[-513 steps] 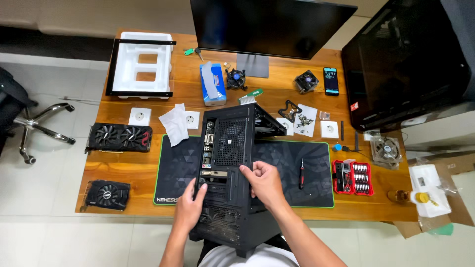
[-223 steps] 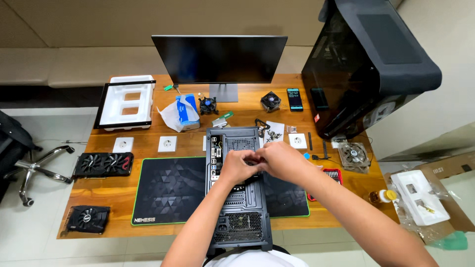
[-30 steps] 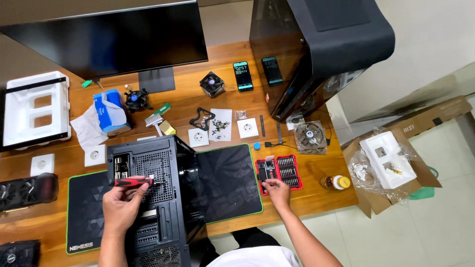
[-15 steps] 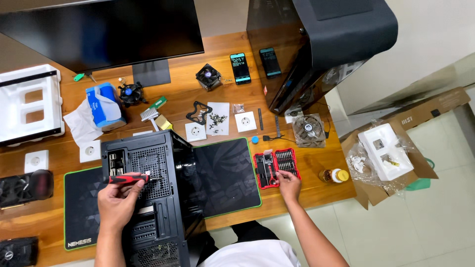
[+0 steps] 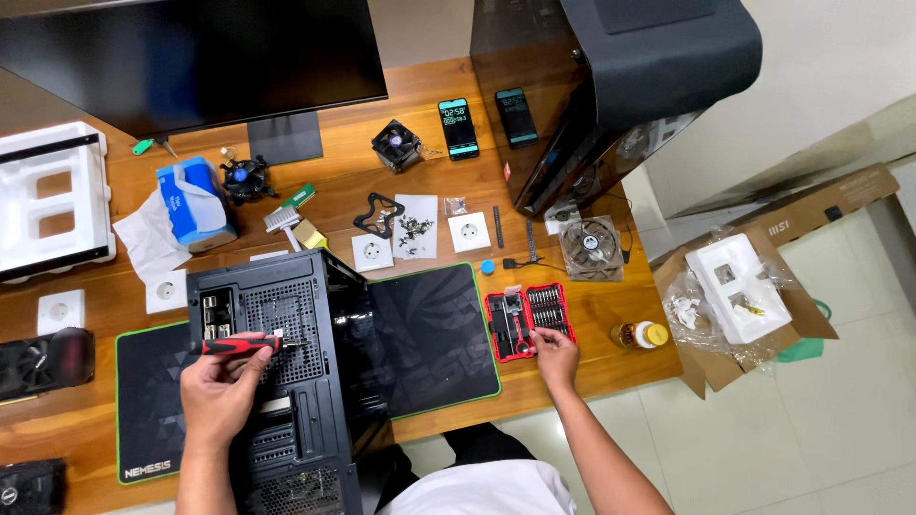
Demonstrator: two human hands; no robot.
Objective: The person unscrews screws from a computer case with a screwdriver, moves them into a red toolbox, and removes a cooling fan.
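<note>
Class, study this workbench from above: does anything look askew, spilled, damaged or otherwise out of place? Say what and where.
Nothing looks damaged or spilled. The black computer case lies on its side across the desk mat and juts past the wooden desk's front edge. A crumpled tissue hangs out of the blue box. A cardboard box sits on the floor.

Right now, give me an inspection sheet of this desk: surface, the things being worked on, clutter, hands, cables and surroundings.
Surface: wooden desk with a black green-edged mat.
Job's things: black computer case lying on the mat; red-handled screwdriver over it; red bit case open.
Clutter: two cooler fans, clear fan, two phones, white sockets, tissue box, small jar.
Hands: left hand holds the screwdriver; right hand fingertips at the bit case.
Cables: nothing clearly seen.
Surroundings: monitor, second dark tower, white foam tray, cardboard box on the tiled floor.
</note>
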